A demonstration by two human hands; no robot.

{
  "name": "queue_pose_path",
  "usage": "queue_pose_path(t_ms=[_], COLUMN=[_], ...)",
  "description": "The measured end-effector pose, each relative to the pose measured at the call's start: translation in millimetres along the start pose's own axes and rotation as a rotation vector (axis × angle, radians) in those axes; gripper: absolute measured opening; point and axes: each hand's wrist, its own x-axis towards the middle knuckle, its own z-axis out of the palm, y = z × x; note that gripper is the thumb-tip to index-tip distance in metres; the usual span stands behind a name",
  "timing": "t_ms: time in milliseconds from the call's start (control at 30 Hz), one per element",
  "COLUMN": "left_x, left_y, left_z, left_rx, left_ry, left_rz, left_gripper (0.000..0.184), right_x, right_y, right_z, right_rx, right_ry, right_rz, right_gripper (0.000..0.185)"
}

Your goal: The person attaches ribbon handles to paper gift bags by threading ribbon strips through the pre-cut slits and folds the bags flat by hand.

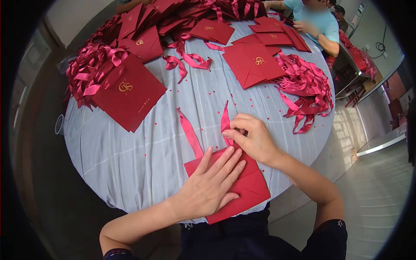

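A red paper gift bag (pixel 249 190) lies folded flat at the near edge of the round table, its top turned away from me. My left hand (pixel 210 184) rests flat across it, fingers stretched toward the top edge. Two ends of a pink ribbon stick out past that edge. The left ribbon end (pixel 189 132) lies loose on the cloth. My right hand (pixel 247 134) pinches the right ribbon end (pixel 225 119) between thumb and fingers, just beyond the bag. Part of the bag is hidden beneath my left hand.
Stacked red bags with gold print (pixel 125 93) lie at left, more (pixel 255 63) at right and back. Bundles of pink ribbon (pixel 305 86) sit beside them. Small red paper dots dot the white tablecloth (pixel 117 143). Across the table sits a person in a light blue shirt (pixel 318 21).
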Motion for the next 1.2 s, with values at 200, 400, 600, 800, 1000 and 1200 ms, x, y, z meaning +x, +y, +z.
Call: queue_pose_path(t_ms=[200,400,600,800,1000,1200], left_x=[2,3,2,2,1,0], left_y=[-2,-5,-6,-6,-6,-8], left_z=[-2,1,1,1,3,5], left_rx=[-0.068,-0.104,-0.120,-0.118,-0.108,-0.161], left_ry=[-0.014,-0.016,-0.017,-0.023,0.004,0.038], left_rz=[0.029,0.043,0.041,0.037,0.039,0.053], left_gripper=[0.068,0.069,0.069,0.069,0.069,0.069], right_x=[18,26,27,27,30,27], right_y=[4,8,8,7,6,5], right_z=[-4,-2,-1,1,3,0], right_rx=[0.017,-0.032,-0.022,-0.055,-0.223,-0.141], right_ry=[-0.060,-0.006,-0.036,-0.020,0.050,0.235], right_rz=[0.063,0.074,0.105,0.118,0.081,-0.067], right_gripper=[0.014,0.013,0.014,0.014,0.023,0.023])
